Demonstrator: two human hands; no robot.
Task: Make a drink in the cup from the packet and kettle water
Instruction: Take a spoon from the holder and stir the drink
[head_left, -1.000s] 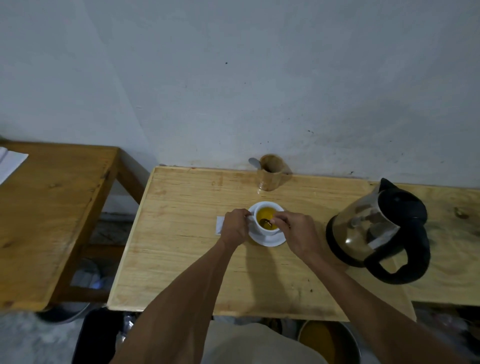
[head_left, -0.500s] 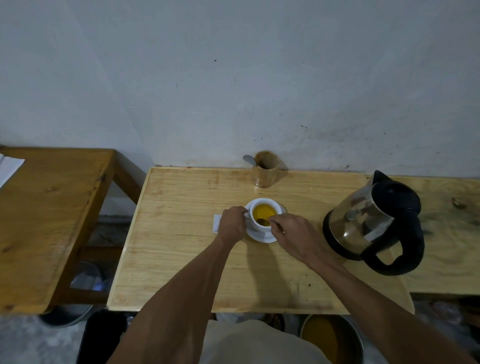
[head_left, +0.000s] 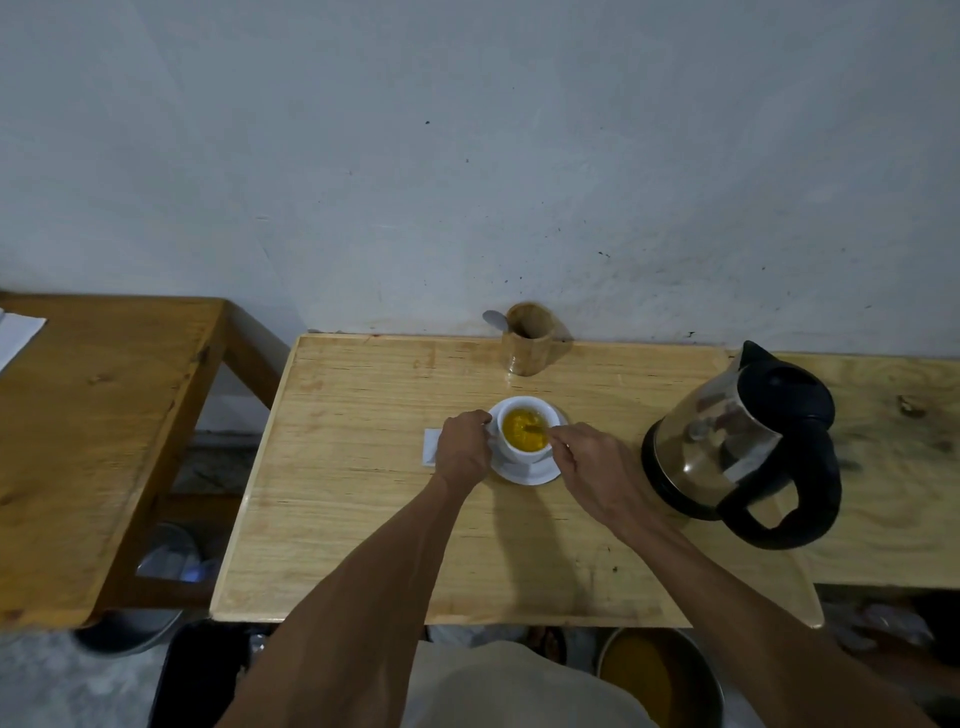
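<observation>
The white cup (head_left: 523, 431) of yellow drink stands on its saucer (head_left: 530, 470) mid-bench (head_left: 363, 519). The left hand (head_left: 462, 449) is curled against the cup's left side; the right hand (head_left: 587, 467) pinches a spoon (head_left: 535, 429) dipped in the drink. The kettle (head_left: 743, 447) sits to the right, and the white packet (head_left: 430, 446) lies just left of the left hand.

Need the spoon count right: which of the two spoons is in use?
The spoon in the white cup, held by the right hand. The other spoon stands untouched in the wooden holder by the wall.
</observation>
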